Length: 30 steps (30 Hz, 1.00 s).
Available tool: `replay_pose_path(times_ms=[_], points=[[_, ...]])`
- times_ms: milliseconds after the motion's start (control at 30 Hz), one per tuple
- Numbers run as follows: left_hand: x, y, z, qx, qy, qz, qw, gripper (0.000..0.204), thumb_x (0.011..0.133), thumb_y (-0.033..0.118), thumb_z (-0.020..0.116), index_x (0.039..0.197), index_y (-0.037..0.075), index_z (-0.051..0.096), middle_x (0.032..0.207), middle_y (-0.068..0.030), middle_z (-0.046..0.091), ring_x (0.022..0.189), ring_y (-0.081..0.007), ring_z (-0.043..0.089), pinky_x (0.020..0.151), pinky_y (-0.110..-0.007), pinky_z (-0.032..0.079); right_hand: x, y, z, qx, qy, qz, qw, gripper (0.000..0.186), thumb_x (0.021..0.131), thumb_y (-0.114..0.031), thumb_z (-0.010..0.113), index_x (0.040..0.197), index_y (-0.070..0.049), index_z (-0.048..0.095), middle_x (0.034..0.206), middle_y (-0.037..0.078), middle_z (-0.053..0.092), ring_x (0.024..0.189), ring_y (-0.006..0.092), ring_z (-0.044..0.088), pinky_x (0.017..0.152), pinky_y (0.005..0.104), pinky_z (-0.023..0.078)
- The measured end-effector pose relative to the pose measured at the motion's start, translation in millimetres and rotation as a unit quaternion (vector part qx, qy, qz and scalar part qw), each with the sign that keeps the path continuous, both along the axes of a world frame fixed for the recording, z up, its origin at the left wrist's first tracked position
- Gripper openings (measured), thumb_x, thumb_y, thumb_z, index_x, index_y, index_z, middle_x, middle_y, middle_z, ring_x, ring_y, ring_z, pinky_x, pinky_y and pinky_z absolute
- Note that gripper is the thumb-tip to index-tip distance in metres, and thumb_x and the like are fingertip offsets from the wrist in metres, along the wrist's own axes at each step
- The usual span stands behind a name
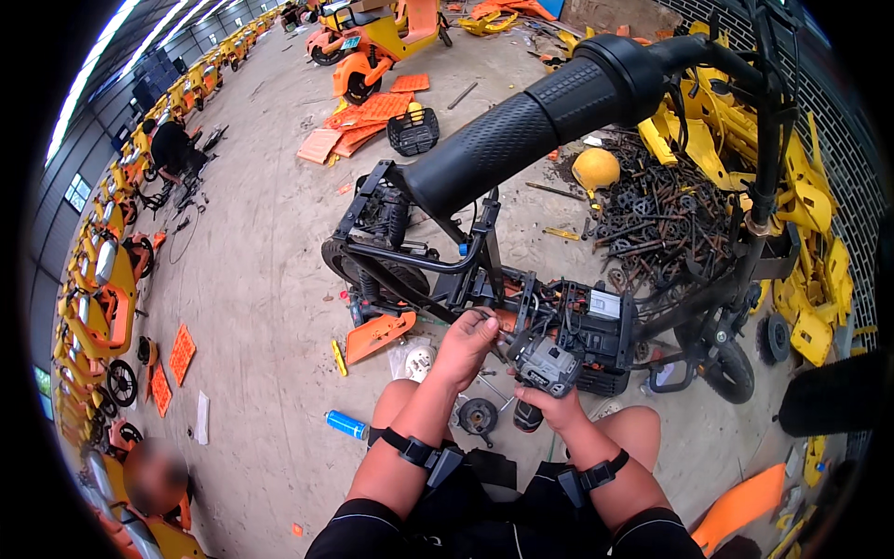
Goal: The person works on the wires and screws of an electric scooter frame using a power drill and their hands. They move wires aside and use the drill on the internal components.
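My right hand (551, 407) is wrapped round a cordless power tool (549, 365), grey and black, with its blocky grey end facing up. Just left of it, my left hand (468, 343) is closed, with fingertips pinched together near the tool. Whatever those fingers hold is too small to make out. Both hands are in front of a stripped black scooter frame (438, 265) with exposed wiring and parts. A round dark metal part (478, 416) lies on the floor below my hands.
The scooter's black handlebar grip (521, 126) juts across the upper middle. Behind it are a heap of dark metal parts (656, 219) and yellow panels (819, 233). A blue can (346, 425) lies left of my knees. A person (170, 149) crouches far left, beside rowed scooters (112, 289).
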State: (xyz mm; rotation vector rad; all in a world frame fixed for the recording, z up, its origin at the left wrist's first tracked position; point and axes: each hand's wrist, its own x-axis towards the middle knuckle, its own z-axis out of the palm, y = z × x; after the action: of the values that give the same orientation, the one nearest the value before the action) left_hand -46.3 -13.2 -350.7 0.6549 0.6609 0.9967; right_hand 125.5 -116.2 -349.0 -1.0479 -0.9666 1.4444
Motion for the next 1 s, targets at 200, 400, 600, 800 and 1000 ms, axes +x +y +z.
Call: replay_pose_path(times_ms=[200,400,600,800,1000], points=[[3,1,2,0.003,-0.014,0.007,1.0,0.025,0.093,0.024,0.072,0.105,0.006,0.059,0.099,-0.0034,0.062,0.088,-0.0152,0.056,0.082,-0.031,0.044,1,1,1,-0.018,0.02,-0.005,1.0,0.055,0.076,0.004,0.07,0.129,-0.002,0.056,0.112,0.01,0.068,0.103,0.0183,0.065,0.086,0.0322,0.053],[5,8,0,-0.027,0.039,0.023,0.999,0.026,0.091,0.022,0.074,0.102,0.004,0.059,0.093,-0.0031,0.062,0.084,-0.0144,0.056,0.078,-0.028,0.045,3,9,-3,-0.01,0.005,-0.004,1.0,0.05,0.077,0.005,0.07,0.126,-0.002,0.058,0.11,0.008,0.069,0.1,0.018,0.065,0.086,0.0317,0.053],[9,18,-2,-0.061,0.063,0.026,0.996,0.025,0.089,0.018,0.076,0.103,0.005,0.06,0.088,-0.0014,0.061,0.079,-0.0126,0.057,0.074,-0.027,0.046,9,17,-14,0.01,-0.051,-0.022,0.998,0.041,0.077,-0.001,0.072,0.118,-0.002,0.064,0.107,0.007,0.07,0.097,0.0163,0.066,0.086,0.0322,0.052],[11,26,-3,-0.065,0.08,0.04,0.994,0.026,0.089,0.018,0.076,0.103,0.003,0.061,0.086,-0.0012,0.065,0.075,-0.009,0.058,0.069,-0.023,0.046,14,25,-32,0.037,-0.126,-0.046,0.99,0.038,0.075,-0.008,0.077,0.111,-0.002,0.066,0.101,0.006,0.07,0.091,0.0151,0.066,0.083,0.0313,0.052],[7,29,1,-0.074,0.115,0.067,0.988,0.025,0.088,0.018,0.077,0.102,0.005,0.062,0.085,-0.001,0.065,0.073,-0.0099,0.059,0.067,-0.023,0.046,15,34,-35,0.008,-0.101,-0.019,0.995,0.04,0.075,-0.008,0.076,0.113,-0.002,0.066,0.1,0.006,0.07,0.09,0.0159,0.066,0.082,0.0317,0.052]])
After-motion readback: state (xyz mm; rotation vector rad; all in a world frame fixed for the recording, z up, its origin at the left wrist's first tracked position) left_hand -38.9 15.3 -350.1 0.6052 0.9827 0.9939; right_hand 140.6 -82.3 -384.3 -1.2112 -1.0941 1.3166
